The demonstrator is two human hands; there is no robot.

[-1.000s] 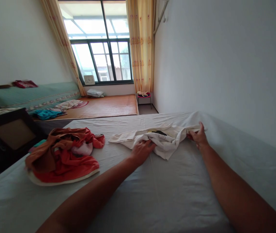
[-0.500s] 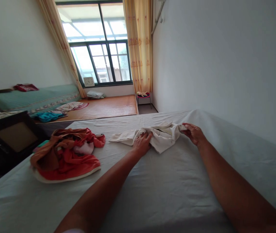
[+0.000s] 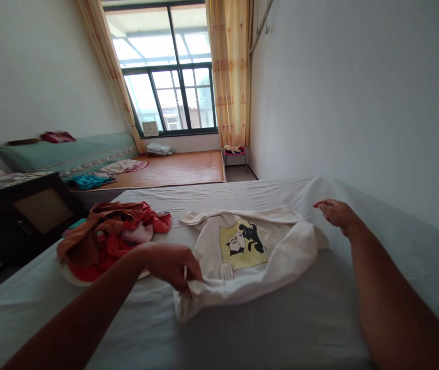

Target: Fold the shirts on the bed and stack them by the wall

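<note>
A cream shirt (image 3: pixel 207 241) lies partly spread on the bed, its yellow print with black-and-white cartoon cats facing up. Its near edge is bunched and raised in a fold. My left hand (image 3: pixel 179 267) pinches the near left corner of this shirt. Just beyond the shirt's right end hovers my right hand (image 3: pixel 337 215), its fingers bunched together with nothing in them and a gap to the cloth. A crumpled pile of red and brown clothes (image 3: pixel 107 241) sits to the left, partly behind my left forearm.
A pale grey sheet covers the bed (image 3: pixel 266 329). At the left stands a dark cabinet (image 3: pixel 38 216). Farther back is a second bed with a brown mat (image 3: pixel 188 167), holding blue and pale cloths. A small stool (image 3: pixel 235 152) stands near the curtain. The wall (image 3: pixel 358 103) runs along the right.
The bunched shirt has been opened out, showing its print. My left hand has moved nearer and left with a corner of it; my right hand has let go and shifted right.
</note>
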